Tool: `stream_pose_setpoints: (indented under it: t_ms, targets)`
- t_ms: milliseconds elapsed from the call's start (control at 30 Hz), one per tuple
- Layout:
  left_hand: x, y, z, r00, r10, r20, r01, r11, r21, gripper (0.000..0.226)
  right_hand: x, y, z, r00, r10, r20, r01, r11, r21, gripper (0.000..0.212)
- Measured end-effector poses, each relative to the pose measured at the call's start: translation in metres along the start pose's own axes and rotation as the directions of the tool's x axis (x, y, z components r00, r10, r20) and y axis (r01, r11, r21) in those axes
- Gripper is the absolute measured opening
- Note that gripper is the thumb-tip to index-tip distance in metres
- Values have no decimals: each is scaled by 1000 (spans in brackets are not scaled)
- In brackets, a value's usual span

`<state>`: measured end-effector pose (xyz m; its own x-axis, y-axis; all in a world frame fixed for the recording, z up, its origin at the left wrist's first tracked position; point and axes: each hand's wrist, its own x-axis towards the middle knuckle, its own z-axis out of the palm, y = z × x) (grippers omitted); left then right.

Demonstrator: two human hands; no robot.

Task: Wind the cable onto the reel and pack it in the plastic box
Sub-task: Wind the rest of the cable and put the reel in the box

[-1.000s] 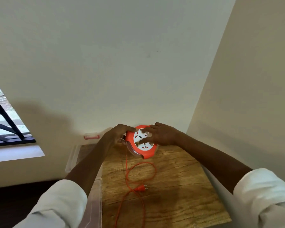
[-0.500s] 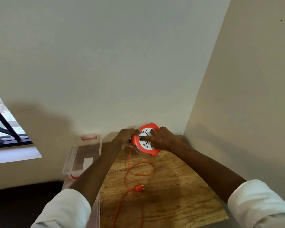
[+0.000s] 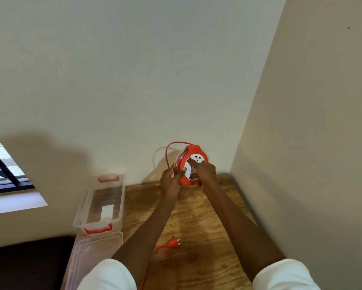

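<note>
At ten o'clock on the wooden table (image 3: 196, 218), a clear rectangular plastic box (image 3: 99, 203) with red latches holds only a white slip; its clear lid (image 3: 92, 258) lies at eight. At twelve, the left hand (image 3: 171, 182) clasps the round orange reel (image 3: 191, 164); right-hand (image 3: 204, 171) fingers press its white socket face. Orange cable (image 3: 167, 155) loops overhead, its plug (image 3: 173, 242) at six.

Glossy orange plastic reel (image 3: 193, 164) with a smooth white face; clear plastic box (image 3: 100, 204) with red clips; table (image 3: 196, 218) of grained, matt wood; white cloth sleeves (image 3: 111, 275)
</note>
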<state>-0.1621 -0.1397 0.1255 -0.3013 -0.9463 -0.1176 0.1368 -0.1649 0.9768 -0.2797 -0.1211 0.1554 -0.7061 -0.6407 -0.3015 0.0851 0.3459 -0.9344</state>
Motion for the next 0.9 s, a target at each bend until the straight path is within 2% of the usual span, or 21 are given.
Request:
stream_pose_setpoints:
  t_ms: [67, 133, 200, 267, 300, 333, 367, 400, 433, 467, 500, 533, 600, 633, 700, 767, 900]
  targets:
    - [-2, 0, 1, 1000, 11, 2, -11, 1000, 19, 56, -3, 4, -1, 993, 116, 26, -119, 965, 234, 70]
    - [-2, 1, 0, 1000, 17, 8, -17, 998, 56, 47, -2, 7, -3, 992, 119, 42, -126, 957, 260, 60]
    - [4, 1, -2, 1000, -18, 23, 18, 999, 27, 44, -1, 8, -7, 997, 47, 63, -56, 987, 154, 51]
    - [14, 3, -8, 995, -98, 29, 100, 993, -68, 48, 2, 6, -16, 991, -124, 51, 130, 983, -131, 42]
    - [13, 7, -12, 991, -127, 32, 129, 987, -92, 46, 2, 5, -23, 967, -251, 40, 250, 910, -332, 37]
    - [14, 11, -18, 989, -147, 33, 149, 986, -77, 37, 3, 5, -30, 916, -397, 54, 366, 776, -514, 32]
    - [19, 12, -24, 990, -137, 24, 137, 990, -34, 23, 4, 4, -37, 838, -532, 122, 474, 598, -646, 28]
    - [21, 16, -31, 991, -132, 29, 131, 991, 15, 10, 6, 3, -42, 747, -615, 253, 578, 413, -704, 27]
    - [24, 20, -37, 992, -119, 28, 118, 991, 56, 9, 7, -1, -45, 668, -621, 411, 666, 253, -701, 31]
    - [28, 25, -42, 990, -133, 56, 129, 989, 72, 15, 5, -7, -49, 617, -573, 540, 731, 163, -663, 37]
    - [36, 28, -46, 983, -153, 100, 144, 986, 89, 25, 5, -13, -51, 587, -506, 631, 773, 121, -622, 41]
    - [37, 35, -47, 976, -174, 131, 158, 980, 125, 31, 5, -19, -53, 545, -452, 707, 804, 43, -593, 45]
    - [45, 43, -50, 965, -202, 164, 167, 964, 208, 33, 8, -25, -55, 424, -345, 837, 814, -261, -519, 55]
    - [46, 47, -52, 957, -218, 189, 172, 957, 235, 36, 8, -28, -54, 402, -280, 872, 789, -377, -485, 63]
    - [47, 50, -54, 946, -246, 210, 184, 944, 275, 42, 6, -32, -50, 388, -169, 906, 753, -509, -417, 75]
    - [46, 51, -53, 937, -267, 225, 195, 935, 296, 44, 5, -31, -44, 351, -114, 930, 699, -628, -341, 77]
    - [39, 46, -47, 947, -235, 220, 166, 942, 292, 40, 3, -22, -39, 314, -155, 937, 602, -730, -323, 76]
